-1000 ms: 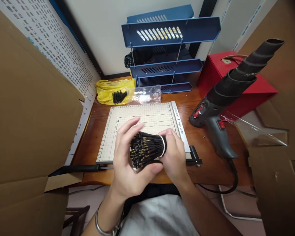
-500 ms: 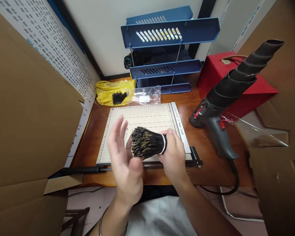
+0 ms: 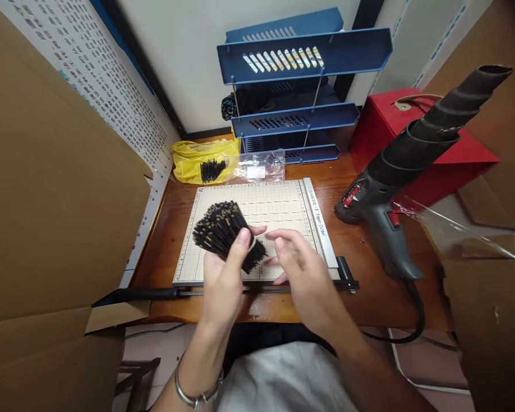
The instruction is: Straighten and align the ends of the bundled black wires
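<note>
My left hand (image 3: 227, 269) is wrapped round a bundle of thin black sticks (image 3: 221, 226), some with brownish ends. A white band (image 3: 252, 242) circles the bundle close to its narrower end, partly hidden by my thumb. The fanned, wider end points to the upper left. Just right of the narrow end, my right hand (image 3: 304, 269) is open with its fingers apart and nothing in them. Beneath both hands lies a paper cutter (image 3: 278, 200) with a gridded board, its black-handled arm along the near edge.
A heat gun (image 3: 381, 212) stands on the right before a red box (image 3: 429, 137). Behind the cutter are a yellow bag (image 3: 184, 160), a pile of short black pieces (image 3: 213, 170), a clear plastic bag (image 3: 270, 163) and a blue tiered rack (image 3: 300, 117). Cardboard (image 3: 47, 200) walls the left.
My left hand has closed round the bundle, and my right hand has let go of it. The bundle has shifted left and tilted, its wide end now up and left.
</note>
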The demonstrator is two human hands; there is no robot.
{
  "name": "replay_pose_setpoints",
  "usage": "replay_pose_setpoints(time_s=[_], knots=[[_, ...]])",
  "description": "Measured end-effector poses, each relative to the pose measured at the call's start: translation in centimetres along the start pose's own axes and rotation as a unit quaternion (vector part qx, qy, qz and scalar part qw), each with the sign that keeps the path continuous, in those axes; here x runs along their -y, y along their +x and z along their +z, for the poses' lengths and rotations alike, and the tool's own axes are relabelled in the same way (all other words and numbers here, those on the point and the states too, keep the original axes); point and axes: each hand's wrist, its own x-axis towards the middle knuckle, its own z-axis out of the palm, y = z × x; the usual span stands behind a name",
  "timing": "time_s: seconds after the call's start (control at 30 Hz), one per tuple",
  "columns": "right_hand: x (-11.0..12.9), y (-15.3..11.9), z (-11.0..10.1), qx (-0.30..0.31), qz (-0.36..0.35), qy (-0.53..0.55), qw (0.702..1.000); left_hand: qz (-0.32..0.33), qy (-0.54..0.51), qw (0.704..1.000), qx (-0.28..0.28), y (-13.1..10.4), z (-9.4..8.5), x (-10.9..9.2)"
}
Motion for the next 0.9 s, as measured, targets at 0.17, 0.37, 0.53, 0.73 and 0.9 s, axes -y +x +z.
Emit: replay_pose_setpoints(time_s=[0.17, 0.37, 0.53, 0.73, 0.9], knots=[[2.4, 0.4, -2.1, 0.011, -0.174, -0.113, 0.978, -0.097, -0.103, 0.99, -0.006, 0.3, -0.3, -0.6], [2.8, 1.6, -2.5, 0.036, -0.212, -0.171, 0.961, -0.081, -0.043, 0.992, 0.087, -0.7, -0.6, -0.5], [1.3, 2.2, -2.9, 0.165, -0.076, 0.03, 0.983, -0.02, 0.117, 0.974, 0.191, 0.2, -1.2, -2.1], [1.0, 2.0, 0.1, 0.124, -0.039, 0.199, 0.971, 0.079, 0.247, 0.935, 0.242, 0.3, -0.2, -2.1], [1.2, 1.7, 1.5, 0.041, -0.023, 0.254, 0.966, 0.123, 0.342, 0.905, 0.219, -0.5, 0.6, -1.4]])
